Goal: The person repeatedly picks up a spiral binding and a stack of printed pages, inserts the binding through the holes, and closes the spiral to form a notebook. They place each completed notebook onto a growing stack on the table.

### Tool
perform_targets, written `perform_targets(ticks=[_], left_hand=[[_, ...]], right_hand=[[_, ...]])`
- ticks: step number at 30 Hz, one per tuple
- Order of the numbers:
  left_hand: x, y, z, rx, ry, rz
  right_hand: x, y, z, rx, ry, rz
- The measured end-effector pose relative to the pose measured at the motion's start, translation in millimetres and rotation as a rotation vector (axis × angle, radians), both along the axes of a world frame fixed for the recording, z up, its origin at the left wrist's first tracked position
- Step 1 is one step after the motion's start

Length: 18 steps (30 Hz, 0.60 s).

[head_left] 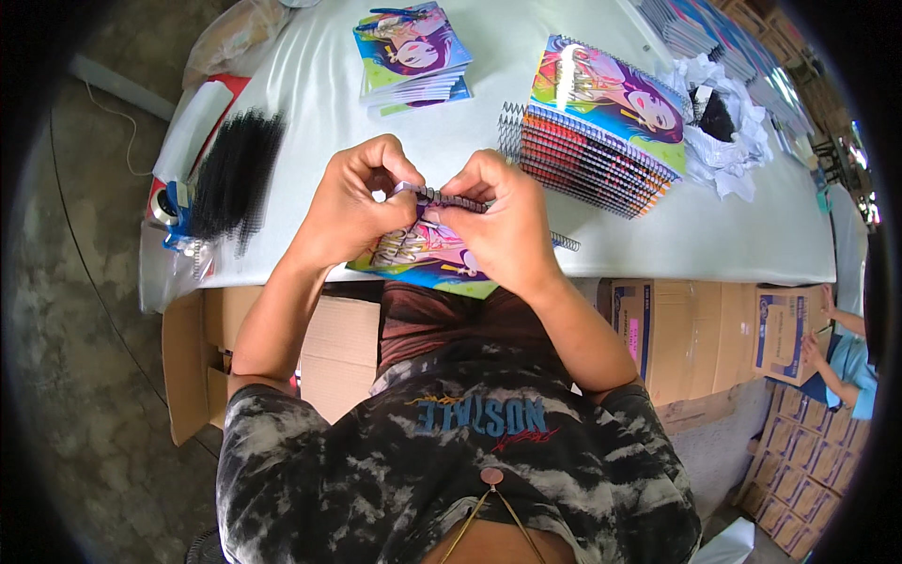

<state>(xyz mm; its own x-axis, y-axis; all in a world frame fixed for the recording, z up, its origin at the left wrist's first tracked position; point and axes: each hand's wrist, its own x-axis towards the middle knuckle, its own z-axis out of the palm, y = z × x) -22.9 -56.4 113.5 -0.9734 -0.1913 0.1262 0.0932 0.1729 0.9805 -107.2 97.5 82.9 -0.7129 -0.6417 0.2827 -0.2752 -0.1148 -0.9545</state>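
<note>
A colourful notebook (427, 256) with a drawn figure on its cover lies at the table's near edge, partly under my hands. Along its far edge runs a dark spiral coil (453, 199), whose tail sticks out to the right beyond my wrist. My left hand (368, 199) pinches the notebook's far left corner near one end of the coil. With thumb and fingers closed, my right hand (500, 218) grips the coil and the edge further right. My fingers hide part of the coil and the holes.
Spiral-bound notebooks (606, 103) are piled at the right, and unbound ones (413, 56) carry blue-handled pliers (398, 14). Loose black coils (240, 174) lie at left. Crumpled white wrapping (742, 155) sits far right. Cardboard boxes (700, 329) stand below; another person's hands (816, 343) show at right.
</note>
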Motion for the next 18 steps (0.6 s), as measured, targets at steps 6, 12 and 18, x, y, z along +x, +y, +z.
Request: perform_targets(ticks=[6, 12, 18], left_hand=[[-31.0, 3.8, 26.8, -1.137, 0.439, 0.653], [-127.6, 63.4, 11.9, -0.053, 0.429, 0.467], [-172.2, 72.1, -46.3, -1.028, 0.297, 0.681]], right_hand=[[-39.0, 17.6, 17.0, -0.699, -0.142, -0.295], [-103.3, 59.0, 6.3, -0.639, 0.167, -0.879], [-134.8, 105.0, -59.7, -0.052, 0.342, -1.178]])
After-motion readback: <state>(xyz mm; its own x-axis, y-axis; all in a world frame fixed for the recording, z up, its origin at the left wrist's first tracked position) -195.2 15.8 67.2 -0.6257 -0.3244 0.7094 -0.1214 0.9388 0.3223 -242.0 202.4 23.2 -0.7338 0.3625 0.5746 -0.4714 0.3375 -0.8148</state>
